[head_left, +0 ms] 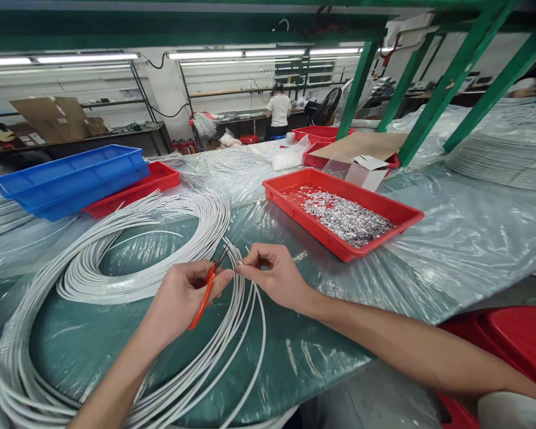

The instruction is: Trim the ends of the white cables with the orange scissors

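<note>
My left hand (185, 298) is closed around orange-handled pliers (204, 298), whose narrow dark jaws point up and away. Just right of them, my right hand (272, 274) pinches thumb and forefinger together. A tiny pale piece shows at those fingertips, too small to name. White cables (245, 322) run beneath both hands, their loose ends gathered around the fingertips. They belong to a large coil spread over the left of the table, and a tighter cable coil (138, 280) lies behind my left hand.
A red tray (304, 221) holds many small shiny metal pieces. At left, a blue tray (71, 179) rests on another red tray (165, 174). Green posts (455, 83) rise at the right. Clear plastic covers the green table (339, 322). A red stool (513, 339) stands at the lower right. A person (278, 110) is far back.
</note>
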`<act>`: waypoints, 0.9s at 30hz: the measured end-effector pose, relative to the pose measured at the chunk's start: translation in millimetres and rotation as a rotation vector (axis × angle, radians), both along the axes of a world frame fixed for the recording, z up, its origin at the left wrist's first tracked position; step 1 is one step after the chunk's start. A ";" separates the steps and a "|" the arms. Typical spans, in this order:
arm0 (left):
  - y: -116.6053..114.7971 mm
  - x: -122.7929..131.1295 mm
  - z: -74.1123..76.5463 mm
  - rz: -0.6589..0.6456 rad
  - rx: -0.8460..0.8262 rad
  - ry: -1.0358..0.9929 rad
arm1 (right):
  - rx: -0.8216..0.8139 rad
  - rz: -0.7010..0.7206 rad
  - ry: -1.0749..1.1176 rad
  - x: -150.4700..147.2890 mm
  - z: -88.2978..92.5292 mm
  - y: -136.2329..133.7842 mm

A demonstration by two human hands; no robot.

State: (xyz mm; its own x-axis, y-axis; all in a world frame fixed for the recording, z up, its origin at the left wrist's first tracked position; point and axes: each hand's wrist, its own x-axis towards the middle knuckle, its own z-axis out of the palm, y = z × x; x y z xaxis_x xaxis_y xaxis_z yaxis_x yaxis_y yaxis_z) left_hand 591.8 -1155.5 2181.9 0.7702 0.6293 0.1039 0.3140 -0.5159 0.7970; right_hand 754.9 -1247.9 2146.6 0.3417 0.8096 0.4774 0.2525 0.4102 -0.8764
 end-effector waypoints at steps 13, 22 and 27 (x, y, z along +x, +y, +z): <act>-4.7 0.6 4.8 -0.038 -0.212 -0.083 | 0.023 -0.003 -0.259 -7.2 -2.0 -4.5; -5.0 1.4 8.8 -0.070 -0.273 -0.053 | 0.052 -0.013 -0.438 -5.7 1.9 -6.7; -0.9 -2.0 8.2 -0.137 -0.397 -0.074 | 0.213 0.026 -0.487 -4.3 1.7 -5.6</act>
State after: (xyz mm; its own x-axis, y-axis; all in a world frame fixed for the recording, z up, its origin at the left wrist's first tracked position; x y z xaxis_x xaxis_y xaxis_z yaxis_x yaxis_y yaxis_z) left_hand 589.8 -1156.4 2190.2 0.8489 0.5242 -0.0676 0.1984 -0.1974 0.9600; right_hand 750.6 -1253.5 2148.3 0.0202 0.6824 0.7307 0.5965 0.5783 -0.5566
